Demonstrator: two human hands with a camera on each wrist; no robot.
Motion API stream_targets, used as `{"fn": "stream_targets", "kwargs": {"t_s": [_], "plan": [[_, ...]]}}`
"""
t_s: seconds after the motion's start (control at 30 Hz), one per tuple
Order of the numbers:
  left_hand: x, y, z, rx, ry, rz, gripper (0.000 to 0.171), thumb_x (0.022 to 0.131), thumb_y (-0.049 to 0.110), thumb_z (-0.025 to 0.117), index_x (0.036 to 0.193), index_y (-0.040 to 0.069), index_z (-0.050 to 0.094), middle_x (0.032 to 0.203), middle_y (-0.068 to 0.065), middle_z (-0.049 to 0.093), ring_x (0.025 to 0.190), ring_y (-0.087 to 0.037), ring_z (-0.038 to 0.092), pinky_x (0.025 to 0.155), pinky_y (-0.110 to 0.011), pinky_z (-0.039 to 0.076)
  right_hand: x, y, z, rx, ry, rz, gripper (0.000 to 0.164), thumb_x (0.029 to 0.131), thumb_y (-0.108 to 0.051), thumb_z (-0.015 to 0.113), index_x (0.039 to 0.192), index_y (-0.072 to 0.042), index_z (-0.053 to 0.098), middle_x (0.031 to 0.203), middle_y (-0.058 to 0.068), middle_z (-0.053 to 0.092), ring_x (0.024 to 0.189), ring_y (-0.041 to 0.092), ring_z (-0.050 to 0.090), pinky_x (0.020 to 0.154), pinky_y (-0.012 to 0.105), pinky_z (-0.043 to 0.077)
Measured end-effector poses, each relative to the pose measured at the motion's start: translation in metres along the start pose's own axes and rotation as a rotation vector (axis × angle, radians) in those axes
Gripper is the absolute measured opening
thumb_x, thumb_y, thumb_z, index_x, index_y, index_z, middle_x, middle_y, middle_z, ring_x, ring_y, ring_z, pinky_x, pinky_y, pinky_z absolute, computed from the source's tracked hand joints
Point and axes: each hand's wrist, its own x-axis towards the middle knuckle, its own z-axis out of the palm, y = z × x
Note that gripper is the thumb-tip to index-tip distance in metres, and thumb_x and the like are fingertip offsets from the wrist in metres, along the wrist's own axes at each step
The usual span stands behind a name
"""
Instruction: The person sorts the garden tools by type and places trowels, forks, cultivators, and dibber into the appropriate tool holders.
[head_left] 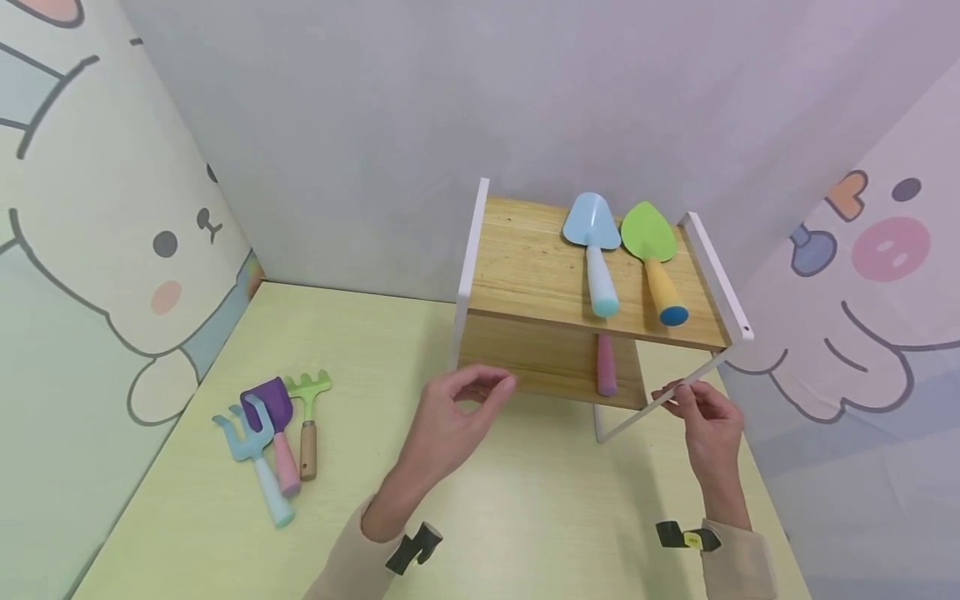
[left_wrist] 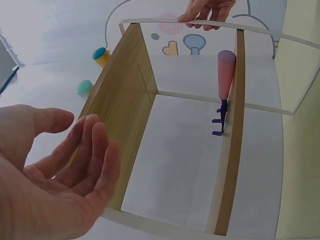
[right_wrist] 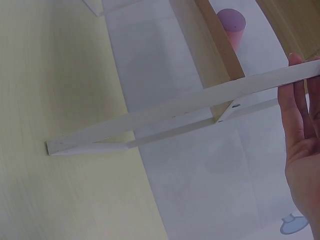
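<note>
A two-tier wooden shelf [head_left: 525, 258] with a white frame stands at the back right of the table. My right hand [head_left: 708, 421] grips the white front upright [right_wrist: 190, 102] on its right side, fingers at the bar. Near the shelf's left front, my left hand [head_left: 457, 421] is loosely curled with nothing in it; thumb and fingertips come close together. On the top board lie a light blue trowel [head_left: 592, 225] and a green trowel [head_left: 648, 233] with a yellow handle. A hand rake [left_wrist: 225, 77] with pink handle and purple tines lies on the lower board.
At the table's left lie a light blue hand fork [head_left: 262, 475], a purple shovel [head_left: 270, 404] with a pink handle, and a green rake [head_left: 309, 400] with a wooden handle, close together. Cartoon-printed walls [head_left: 300, 150] enclose the pale table [head_left: 360, 333] at the back and sides.
</note>
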Motion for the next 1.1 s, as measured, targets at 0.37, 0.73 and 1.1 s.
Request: {"fn": "stream_targets", "kwargs": {"t_s": [0.37,0.73,1.1], "plan": [[-0.014,-0.021,-0.010,0.012,0.020,-0.050,0.017,0.097,0.020,0.073,0.107,0.008,0.078,0.097,0.000,0.076,0.087,-0.015,0.071,0.082,-0.028,0.059,-0.002,-0.002,0.001,-0.098,0.041,0.050,0.013,0.100,0.015,0.052,0.103,0.025,0.059,0.091,0.009,0.075,0.083,0.017,0.076,0.080,0.030,0.060],[-0.027,-0.049,-0.024,0.018,0.041,-0.086,0.013,0.097,0.017,0.073,0.108,0.010,0.077,0.095,0.004,0.076,0.086,-0.013,0.072,0.082,-0.032,0.060,-0.003,-0.001,0.005,-0.116,0.061,0.026,0.012,0.099,0.016,0.053,0.104,0.025,0.060,0.092,0.009,0.075,0.082,0.017,0.076,0.079,0.029,0.060],[-0.038,-0.079,-0.041,0.052,0.093,-0.180,0.012,0.098,0.014,0.072,0.107,0.008,0.077,0.095,-0.001,0.077,0.083,-0.013,0.073,0.081,-0.029,0.060,-0.004,0.000,0.004,-0.045,0.033,-0.048,0.013,0.097,0.022,0.050,0.105,0.028,0.057,0.095,0.015,0.074,0.084,0.020,0.077,0.081,0.031,0.059]]}}
